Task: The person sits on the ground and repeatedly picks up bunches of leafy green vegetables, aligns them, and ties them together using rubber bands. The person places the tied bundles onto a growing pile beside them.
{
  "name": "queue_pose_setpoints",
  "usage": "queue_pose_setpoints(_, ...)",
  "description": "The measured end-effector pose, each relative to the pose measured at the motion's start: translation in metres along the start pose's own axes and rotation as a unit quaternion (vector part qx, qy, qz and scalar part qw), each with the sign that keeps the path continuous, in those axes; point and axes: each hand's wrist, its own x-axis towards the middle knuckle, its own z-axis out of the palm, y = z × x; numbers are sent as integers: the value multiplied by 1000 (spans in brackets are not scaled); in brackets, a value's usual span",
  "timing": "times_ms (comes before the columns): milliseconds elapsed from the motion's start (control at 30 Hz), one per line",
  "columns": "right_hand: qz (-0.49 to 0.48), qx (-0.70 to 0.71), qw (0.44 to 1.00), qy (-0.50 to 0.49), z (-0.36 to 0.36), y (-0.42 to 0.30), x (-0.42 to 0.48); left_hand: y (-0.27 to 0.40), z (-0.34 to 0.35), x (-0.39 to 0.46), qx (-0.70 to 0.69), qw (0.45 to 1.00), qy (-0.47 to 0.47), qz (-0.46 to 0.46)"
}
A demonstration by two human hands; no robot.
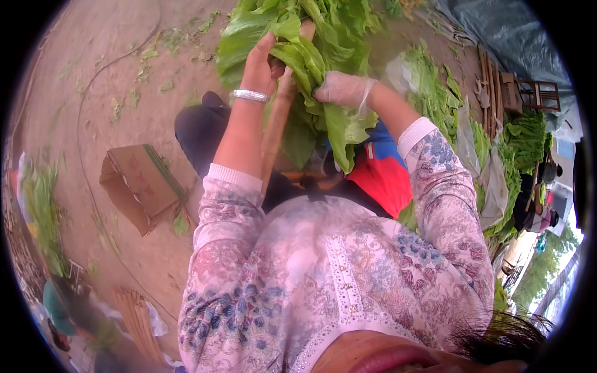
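A light wooden stick (277, 121) runs upright from near my lap into a cluster of large green leaves (345, 42). My left hand (265, 67), bare with a silver bangle at the wrist, is closed on the stick near the leaves' lower edge; part of its fingers is hidden behind stick and leaf. My right hand (338, 88), in a clear plastic glove, grips folded green leaves just right of the stick, and a leaf (343, 135) hangs below it. The leaves hide its fingertips.
An open cardboard box (144, 184) lies left on the dirt floor, crossed by a thin cable (81, 126). Leaf piles (433, 88) and plastic sheeting (494, 186) are at right, wooden sticks (489, 88) beyond. More sticks (137, 321) lie lower left. People (536, 210) are far right.
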Motion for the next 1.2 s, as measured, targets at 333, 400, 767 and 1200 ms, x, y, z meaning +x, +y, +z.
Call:
queue_pose_setpoints(333, 38, 10, 963, 268, -16, 24, -42, 10, 35, -13, 367, 924, 104, -10)
queue_pose_setpoints(400, 125, -99, 929, 333, -56, 20, -32, 7, 39, -5, 643, 757, 6, 119)
queue_pose_setpoints(767, 212, 21, 950, 229, -37, 91, 20, 31, -24, 147, 562, 818, -105, -66)
queue_pose_setpoints(1200, 221, 189, 728, 621, 18, 76, 90, -24, -21, 87, 630, 771, -63, 70)
